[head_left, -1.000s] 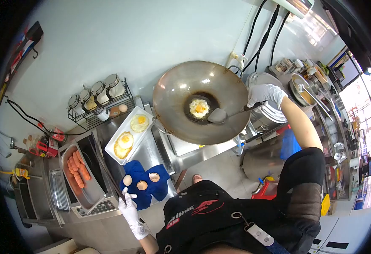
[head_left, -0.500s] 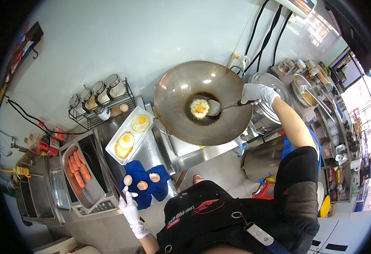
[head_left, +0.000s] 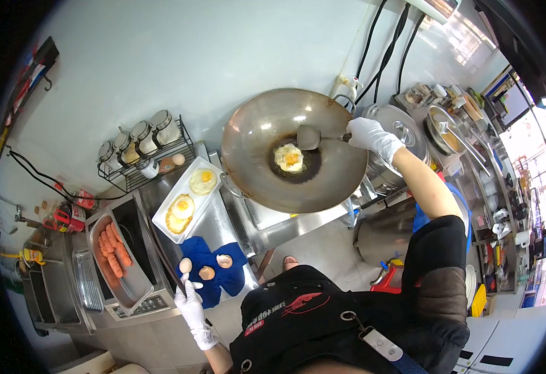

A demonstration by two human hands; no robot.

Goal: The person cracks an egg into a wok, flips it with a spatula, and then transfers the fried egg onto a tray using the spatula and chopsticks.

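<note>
My gloved right hand (head_left: 373, 137) grips the handle of a wok spatula (head_left: 309, 137) at the right side of a large wok (head_left: 251, 121). A fried egg (head_left: 288, 158) with a broken-looking yolk lies at the wok's bottom, just left of and below the spatula blade. My gloved left hand (head_left: 190, 306) is at the counter's front edge, index finger and thumb apart. Its fingertips are right by a whole egg (head_left: 186, 265) on a blue cloth (head_left: 230, 283). Two eggshell halves (head_left: 207, 273) lie on that cloth. A dark narrow strip runs down to the fingers.
A white tray (head_left: 164, 219) with fried eggs stands left of the wok. Farther left is a metal pan (head_left: 129, 290) of sausages. A wire rack (head_left: 182, 144) holds seasoning jars against the wall. Lidded pots (head_left: 401, 128) stand at the right.
The spatula blade has come away from the egg, up and slightly left, and is now turned flatter to view. My left hand stays by the cloth.
</note>
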